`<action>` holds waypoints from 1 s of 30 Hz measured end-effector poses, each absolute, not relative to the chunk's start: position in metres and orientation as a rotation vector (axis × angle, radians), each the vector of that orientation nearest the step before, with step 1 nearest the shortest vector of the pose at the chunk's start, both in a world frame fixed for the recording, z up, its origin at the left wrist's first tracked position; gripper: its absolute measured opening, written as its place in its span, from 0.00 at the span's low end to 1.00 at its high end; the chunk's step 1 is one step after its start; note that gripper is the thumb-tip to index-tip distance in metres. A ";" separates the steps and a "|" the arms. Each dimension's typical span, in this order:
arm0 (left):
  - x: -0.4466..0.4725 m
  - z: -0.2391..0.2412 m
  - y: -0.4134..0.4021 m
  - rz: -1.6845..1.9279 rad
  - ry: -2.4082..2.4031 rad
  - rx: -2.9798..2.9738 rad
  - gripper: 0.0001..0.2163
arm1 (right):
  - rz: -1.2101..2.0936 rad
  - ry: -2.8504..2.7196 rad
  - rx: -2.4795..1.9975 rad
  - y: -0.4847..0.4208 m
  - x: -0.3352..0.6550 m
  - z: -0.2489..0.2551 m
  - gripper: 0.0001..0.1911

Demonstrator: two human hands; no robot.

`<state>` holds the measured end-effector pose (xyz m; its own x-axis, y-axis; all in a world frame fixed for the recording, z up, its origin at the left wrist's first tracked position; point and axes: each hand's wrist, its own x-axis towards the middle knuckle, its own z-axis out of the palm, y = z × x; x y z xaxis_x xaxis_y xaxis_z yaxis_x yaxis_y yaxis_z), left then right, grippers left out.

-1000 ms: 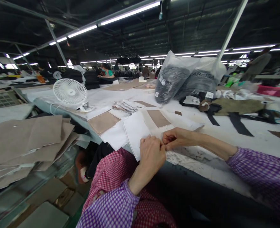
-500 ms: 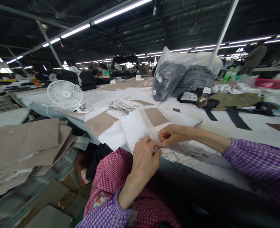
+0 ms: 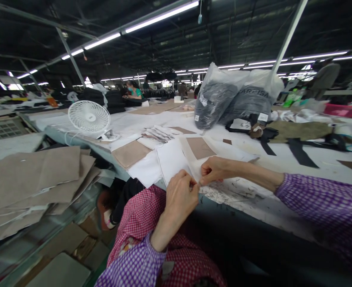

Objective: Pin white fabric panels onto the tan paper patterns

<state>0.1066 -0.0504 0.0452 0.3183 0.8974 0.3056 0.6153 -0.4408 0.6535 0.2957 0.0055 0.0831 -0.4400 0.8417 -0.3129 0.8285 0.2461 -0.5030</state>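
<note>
Compared with the frame 0.5 s earlier, the left hand sits slightly higher and closer to the right hand, and the whole scene has shifted a little to the right; the pinch itself is unchanged. Both hands meet at the near edge of a white fabric sheet that lies flat on the desk and overhangs its front edge. Left grip: narrow, thumb and forefinger closed on the sheet's edge. Right grip: narrow, fingertips closed on the same edge, just beside the left fingertips and touching them. Both forearms wear purple checked sleeves.

On the sheet, just beyond the hands, lies a brown rectangular piece; a second, larger brown piece lies to the left near the desk's corner. A white desk fan stands farther left. 2 clear plastic bags of dark fabric rest behind, with dark strips and olive cloth to the right. A stack of brown card pieces occupies a lower surface at the left
</note>
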 end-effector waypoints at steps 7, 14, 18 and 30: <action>0.110 0.046 -0.046 0.856 1.429 2.263 0.07 | 0.859 -2.514 -1.639 0.006 0.290 0.082 0.23; 0.108 0.042 -0.046 0.897 1.391 2.265 0.06 | 1.731 -1.571 -1.339 0.013 0.326 0.085 0.16; 0.113 0.042 -0.042 0.907 1.382 2.258 0.06 | 1.397 -1.281 -1.240 0.016 0.343 0.099 0.12; 0.137 0.044 -0.032 0.907 1.361 2.291 0.06 | 1.033 -2.358 -1.411 -0.002 0.328 0.096 0.15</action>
<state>0.1367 -0.0324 0.0435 0.3423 0.8697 0.3556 0.6628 -0.4917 0.5647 0.3283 -0.0023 0.0963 -0.5218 0.8358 -0.1710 0.6923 0.2977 -0.6574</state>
